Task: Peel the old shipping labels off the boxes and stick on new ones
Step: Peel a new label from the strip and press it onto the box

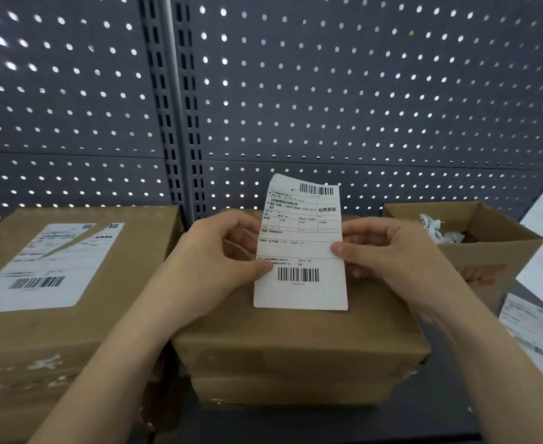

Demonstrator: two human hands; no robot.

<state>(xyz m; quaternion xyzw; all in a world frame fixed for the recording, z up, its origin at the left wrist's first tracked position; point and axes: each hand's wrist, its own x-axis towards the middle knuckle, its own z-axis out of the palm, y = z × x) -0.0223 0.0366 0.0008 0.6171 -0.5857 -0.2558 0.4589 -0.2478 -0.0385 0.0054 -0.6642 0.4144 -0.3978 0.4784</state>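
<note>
While it is held over the top of the middle box [296,334], a white label [299,248] is pinched at its left edge by the left hand [212,261] and at its right edge by the right hand [388,251], with thumbs in front and fingers [363,230] curled behind. Barcodes are printed at its top and bottom; "业务类型" and "13800138000" can be read. A similar sticker [39,270] is stuck on the left box [71,331]. Crumpled scraps [437,232] are seen in an open box [488,251], and printed sheets [533,328] lie at the right edge.
</note>
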